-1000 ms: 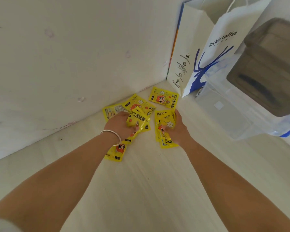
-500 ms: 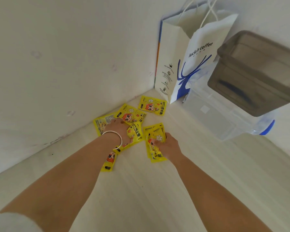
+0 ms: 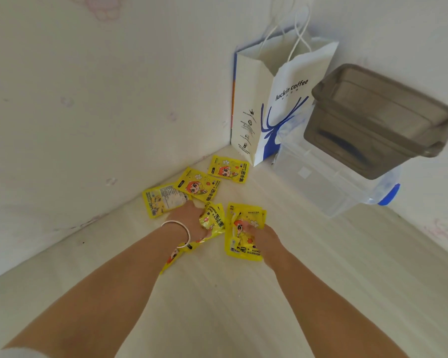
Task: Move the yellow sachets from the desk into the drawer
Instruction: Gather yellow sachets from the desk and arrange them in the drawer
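Observation:
Several yellow sachets lie on the pale desk (image 3: 217, 306) near the wall corner. My left hand (image 3: 192, 220), with a white bracelet on the wrist, is closed on a crumpled bunch of sachets (image 3: 214, 219). My right hand (image 3: 261, 237) grips a stack of sachets (image 3: 245, 215) that lies flat on the desk. Three loose sachets rest beyond my hands: one face-down (image 3: 162, 198), one in the middle (image 3: 198, 186), one nearest the bag (image 3: 228, 169). Another sachet (image 3: 172, 258) pokes out under my left wrist. No drawer is in view.
A white paper bag (image 3: 277, 109) with blue print stands in the corner. To its right a clear plastic box (image 3: 321, 182) carries a grey-lidded container (image 3: 380, 120). Walls close the left and back sides.
Both hands have drawn slightly back toward me with their sachets bunched tighter. The view has shifted, showing more of the bag and boxes.

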